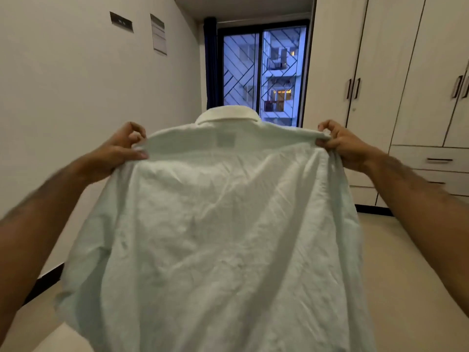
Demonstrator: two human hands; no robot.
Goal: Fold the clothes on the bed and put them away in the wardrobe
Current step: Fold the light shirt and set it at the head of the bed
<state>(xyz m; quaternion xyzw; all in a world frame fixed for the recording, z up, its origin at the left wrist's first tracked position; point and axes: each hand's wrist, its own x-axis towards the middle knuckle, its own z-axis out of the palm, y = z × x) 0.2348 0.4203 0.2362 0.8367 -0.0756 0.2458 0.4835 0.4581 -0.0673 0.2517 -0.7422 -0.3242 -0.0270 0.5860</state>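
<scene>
Hands (119, 151) (342, 146) pinching shirt (215, 237) shoulders, wardrobe (396, 72) right

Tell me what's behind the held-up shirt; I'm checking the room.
Above the pale mint collared shirt shows a dark-framed window; its lower part and the floor directly behind are covered.

Shirt (223, 224) ahead; wardrobe (396, 72) right, window (261, 72) apparently behind.

Pale wrinkled shirt (215, 237); upright, spread
</scene>
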